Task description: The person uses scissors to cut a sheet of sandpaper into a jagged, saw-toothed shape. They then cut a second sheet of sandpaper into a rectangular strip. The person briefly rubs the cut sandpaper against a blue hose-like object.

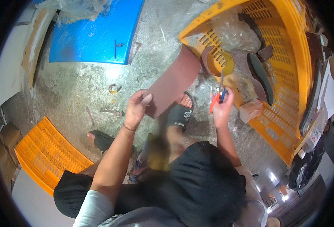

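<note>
My left hand (136, 108) pinches the near end of a broad reddish-brown sandpaper strip (172, 83) between thumb and fingers. The strip slants up and to the right, its far end curving beside the rim of a yellow crate. Closed around a pair of scissors (220, 92) with red and blue handles, my right hand (223, 108) is to the right of the strip, apart from it. The scissor blades point away from me, toward the crate. Inside the crate, a yellow ring-shaped roll (227, 62) and curled sandpaper pieces (246, 68) lie together.
The large yellow crate (288, 75) lies tipped on the right, with clear plastic film (235, 32) inside. A blue board (91, 38) carrying a small T-shaped metal tool (116, 49) is at far left. An orange slatted crate (51, 151) stands near left. Scraps (114, 89) litter the concrete floor.
</note>
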A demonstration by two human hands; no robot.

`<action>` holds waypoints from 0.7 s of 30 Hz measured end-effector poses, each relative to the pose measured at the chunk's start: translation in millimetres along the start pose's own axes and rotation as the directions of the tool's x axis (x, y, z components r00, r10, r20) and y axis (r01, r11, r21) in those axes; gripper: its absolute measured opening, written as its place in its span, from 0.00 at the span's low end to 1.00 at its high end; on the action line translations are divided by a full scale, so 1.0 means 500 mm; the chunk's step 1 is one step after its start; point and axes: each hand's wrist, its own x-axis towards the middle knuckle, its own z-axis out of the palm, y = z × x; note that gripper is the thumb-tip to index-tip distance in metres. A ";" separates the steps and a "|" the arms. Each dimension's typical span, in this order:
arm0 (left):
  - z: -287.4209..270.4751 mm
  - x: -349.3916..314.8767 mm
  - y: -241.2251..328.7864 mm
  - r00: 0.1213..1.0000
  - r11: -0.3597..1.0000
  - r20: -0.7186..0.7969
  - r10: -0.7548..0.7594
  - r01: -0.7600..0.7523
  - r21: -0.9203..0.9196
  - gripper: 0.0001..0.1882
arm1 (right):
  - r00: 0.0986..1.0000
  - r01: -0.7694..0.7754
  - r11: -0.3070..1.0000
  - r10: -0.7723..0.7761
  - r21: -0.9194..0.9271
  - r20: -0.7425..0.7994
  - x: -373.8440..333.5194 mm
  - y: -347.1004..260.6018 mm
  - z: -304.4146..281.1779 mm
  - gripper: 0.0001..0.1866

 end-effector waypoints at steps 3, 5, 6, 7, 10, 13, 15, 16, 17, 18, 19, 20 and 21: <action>-0.002 -0.015 0.050 0.991 0.991 0.015 0.134 -0.134 0.015 0.11 | 0.996 0.081 0.974 -0.085 -0.209 -0.007 0.090 0.018 0.023 0.26; -0.011 -0.017 0.080 0.990 0.988 0.058 0.130 -0.134 0.071 0.10 | 0.998 0.068 0.938 -0.067 -0.341 0.014 0.138 0.032 0.053 0.27; -0.017 -0.016 0.091 0.990 0.988 0.068 0.125 -0.130 0.085 0.10 | 0.999 0.041 0.907 -0.030 -0.420 0.032 0.154 0.039 0.065 0.29; -0.022 -0.016 0.099 0.993 0.988 0.069 0.097 -0.104 0.110 0.10 | 1.000 0.000 0.924 0.012 -0.383 0.028 0.161 0.045 0.073 0.28; -0.036 -0.020 0.108 0.997 0.987 0.053 0.050 -0.057 0.152 0.10 | 0.998 0.044 0.969 -0.054 -0.245 -0.033 0.160 0.059 0.076 0.28; -0.040 -0.027 0.103 0.997 0.989 0.000 0.080 -0.080 0.123 0.11 | 0.999 0.047 0.987 -0.046 -0.156 0.012 0.159 0.056 0.066 0.29; -0.032 -0.031 0.095 0.984 0.983 -0.009 0.180 -0.180 -0.017 0.12 | 0.998 0.055 0.989 -0.051 -0.136 0.034 0.163 0.038 0.066 0.28; -0.024 -0.033 0.089 0.976 0.973 -0.040 0.215 -0.217 -0.074 0.12 | 0.997 0.062 0.987 -0.055 -0.149 0.048 0.164 0.024 0.067 0.27; -0.019 -0.036 0.085 0.969 0.944 0.002 0.247 -0.240 -0.228 0.13 | 0.991 0.124 0.982 -0.115 -0.144 0.070 0.156 0.008 0.077 0.27; -0.009 -0.040 0.078 0.978 0.937 -0.034 0.207 -0.208 -0.282 0.14 | 0.958 0.283 0.931 -0.287 -0.231 0.018 0.150 -0.011 0.083 0.30; 0.009 -0.040 0.065 0.969 0.884 -0.102 0.226 -0.248 -0.397 0.13 | 0.977 0.210 0.968 -0.213 -0.135 -0.008 0.132 -0.030 0.093 0.30; 0.023 -0.043 0.053 0.962 0.858 -0.108 0.250 -0.272 -0.437 0.11 | 0.998 0.051 0.997 -0.052 -0.065 -0.018 0.103 -0.048 0.095 0.31; 0.037 -0.040 0.040 0.977 0.865 -0.133 0.164 -0.207 -0.457 0.10 | 0.992 0.124 0.992 -0.125 0.036 0.015 0.072 -0.066 0.102 0.31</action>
